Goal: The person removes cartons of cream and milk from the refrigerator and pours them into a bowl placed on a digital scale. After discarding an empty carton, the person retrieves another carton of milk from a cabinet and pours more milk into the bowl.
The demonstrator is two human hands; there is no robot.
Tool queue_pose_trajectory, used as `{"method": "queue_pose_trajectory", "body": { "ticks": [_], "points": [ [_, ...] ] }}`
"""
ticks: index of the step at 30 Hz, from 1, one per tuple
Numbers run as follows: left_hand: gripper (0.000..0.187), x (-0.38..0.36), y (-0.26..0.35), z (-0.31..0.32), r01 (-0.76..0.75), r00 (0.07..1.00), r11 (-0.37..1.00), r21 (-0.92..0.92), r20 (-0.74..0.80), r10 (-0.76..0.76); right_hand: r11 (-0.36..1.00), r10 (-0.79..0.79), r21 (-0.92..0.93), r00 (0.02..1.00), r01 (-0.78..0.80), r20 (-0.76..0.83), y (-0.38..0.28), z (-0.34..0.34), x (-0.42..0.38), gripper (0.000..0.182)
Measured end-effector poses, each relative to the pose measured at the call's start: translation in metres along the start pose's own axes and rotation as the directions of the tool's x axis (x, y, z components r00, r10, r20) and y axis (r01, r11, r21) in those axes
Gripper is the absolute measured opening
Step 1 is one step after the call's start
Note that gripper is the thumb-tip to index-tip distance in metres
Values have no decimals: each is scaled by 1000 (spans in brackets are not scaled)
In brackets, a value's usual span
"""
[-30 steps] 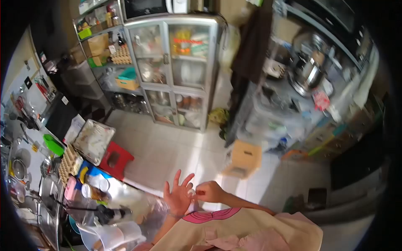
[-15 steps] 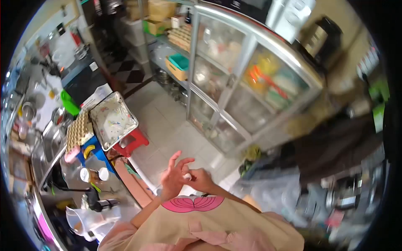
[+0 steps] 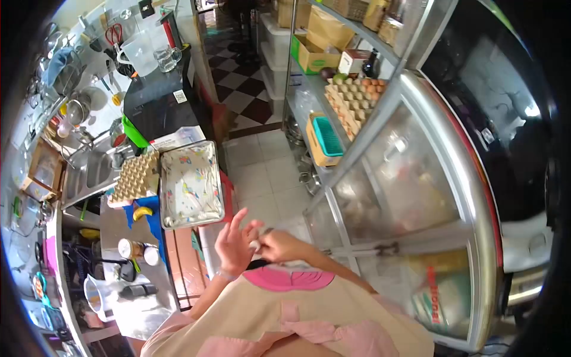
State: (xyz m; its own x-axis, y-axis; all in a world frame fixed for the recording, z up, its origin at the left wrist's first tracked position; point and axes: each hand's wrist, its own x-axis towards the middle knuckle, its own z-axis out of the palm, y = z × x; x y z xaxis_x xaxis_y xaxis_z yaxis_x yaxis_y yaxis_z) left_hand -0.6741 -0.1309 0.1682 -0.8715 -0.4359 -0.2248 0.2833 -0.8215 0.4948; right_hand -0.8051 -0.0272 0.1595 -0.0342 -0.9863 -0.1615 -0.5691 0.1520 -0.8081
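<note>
My left hand (image 3: pixel 234 245) is raised before my chest, its fingers spread and loosely curved. Close against it, my right hand (image 3: pixel 282 245) is closed in a pinch. A small white thing (image 3: pixel 255 244) shows between the two hands, at the right fingertips and near the left thumb; its kind is too small to make out. Just below the hands is my beige apron (image 3: pixel 250 315) with a pink patch.
On my left, a lined metal tray (image 3: pixel 190 185) rests on a red stool beside egg cartons (image 3: pixel 135 178), a banana (image 3: pixel 142 212), jars (image 3: pixel 128 248) and a clear jug (image 3: pixel 98 296). A glass-door cabinet (image 3: pixel 410 172) stands right; shelves hold eggs (image 3: pixel 372 89). A tiled floor (image 3: pixel 256 172) runs ahead.
My view has turned right to left, toward the tray and doorway, and the cabinet is nearer on the right. Both hands stay together around the small white thing.
</note>
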Motion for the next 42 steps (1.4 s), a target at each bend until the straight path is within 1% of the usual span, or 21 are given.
{"method": "queue_pose_trajectory", "body": {
  "ticks": [5,9,13,17,18,19,21,22,24,26,27,28,30,32,33,34,35,36,38,40,42],
  "points": [
    [61,131,57,20,-145,973,981,131,198,118,997,72,-2,986,-72,148,20,-110,93,30],
    [57,197,101,33,-273,961,921,277,29,276,1000,-7,-8,956,9,293,24,-181,167,30],
    [51,219,128,29,-477,846,859,187,-168,507,929,-83,-266,844,258,530,21,-224,260,33],
    [51,198,133,19,-660,511,659,360,-427,746,809,-172,-254,626,530,760,27,-206,349,36],
    [51,186,132,23,-712,398,590,380,-473,786,716,-208,-237,525,657,825,28,-195,364,37],
    [52,169,129,31,-677,211,476,562,-471,856,615,-233,-200,417,763,878,27,-183,373,38],
    [53,125,120,58,-430,-123,298,852,-382,916,455,-255,-80,216,887,943,-2,-155,386,39],
    [55,94,118,85,-202,-241,160,966,-208,948,431,-226,-1,109,903,968,-17,-144,382,38],
    [53,42,124,160,217,-346,-141,966,211,914,417,-152,130,-73,899,986,-36,-121,359,38],
    [49,16,123,235,418,-361,-279,864,440,822,308,-135,227,-194,924,972,-47,-81,334,37],
    [43,10,116,274,583,-330,-142,800,392,859,221,-123,281,-260,934,958,-52,-60,319,37],
    [42,1,114,293,709,-257,-100,698,387,886,132,-114,336,-322,933,940,-58,-38,303,36],
    [40,-24,111,300,853,-68,-157,499,404,912,165,-145,409,-388,898,910,-87,-10,262,36],
    [39,-60,107,287,903,45,-213,373,410,911,258,-180,503,-471,825,864,-103,29,223,36],
    [38,-80,103,282,916,86,-234,327,410,908,277,-179,473,-439,836,880,-89,64,205,34],
    [38,-100,99,278,927,110,-242,288,407,907,826,-385,529,-491,195,782,5,144,218,39],
    [37,-121,94,274,932,122,-244,268,402,908,553,-263,544,-487,631,833,-23,151,190,40],
    [37,-142,88,270,932,132,-250,261,398,908,281,-168,533,-506,798,846,-73,149,157,43],
    [36,-185,74,257,917,141,-264,300,377,915,194,-103,546,-536,815,838,-128,167,121,47],
    [38,-230,52,242,840,132,-262,475,291,948,144,-51,545,-544,826,838,-181,191,90,52],
    [41,-273,20,225,737,73,-152,659,145,987,78,-33,546,-545,834,838,-222,228,61,57]
  ]
}}
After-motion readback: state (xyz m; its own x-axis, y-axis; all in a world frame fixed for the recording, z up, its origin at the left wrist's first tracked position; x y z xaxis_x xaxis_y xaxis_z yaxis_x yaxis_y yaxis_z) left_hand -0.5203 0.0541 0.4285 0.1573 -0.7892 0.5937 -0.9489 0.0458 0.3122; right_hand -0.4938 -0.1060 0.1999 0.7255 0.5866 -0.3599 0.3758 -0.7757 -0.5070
